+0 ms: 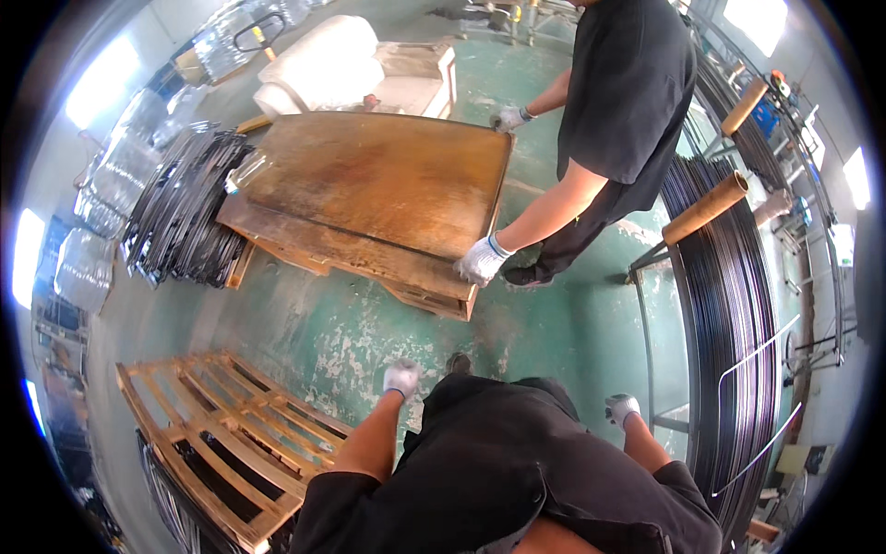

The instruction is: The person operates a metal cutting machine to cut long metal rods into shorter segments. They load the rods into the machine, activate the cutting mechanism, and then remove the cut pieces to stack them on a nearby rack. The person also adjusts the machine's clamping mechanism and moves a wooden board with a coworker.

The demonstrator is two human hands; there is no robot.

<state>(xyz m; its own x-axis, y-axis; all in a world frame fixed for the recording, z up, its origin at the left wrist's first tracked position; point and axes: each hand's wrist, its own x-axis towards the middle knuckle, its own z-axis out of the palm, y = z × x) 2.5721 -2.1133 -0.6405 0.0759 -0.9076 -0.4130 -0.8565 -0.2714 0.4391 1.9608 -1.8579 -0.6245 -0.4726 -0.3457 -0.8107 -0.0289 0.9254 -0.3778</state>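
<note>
My left hand (401,377), in a white glove, hangs over the green floor with its fingers curled in and nothing seen in them. The slatted wooden pallet (208,411) is the nearest thing to it. My right hand (622,408), gloved too, is out to my right with curled fingers and no object in view. A metal rack (649,369) stands just beyond it. Ahead of me, a large worn brown board (369,180) lies on a low wooden base (351,263). Another person's gloved hands (484,259) touch the board's right end at its near and far corners.
The other person (628,92) stands right of the board. Long dark strips (720,342) lie stacked along the right side. Bundled black pieces (189,208) stand left of the board. A pale sofa (355,69) sits behind it, and clear-wrapped bundles (106,185) line the left.
</note>
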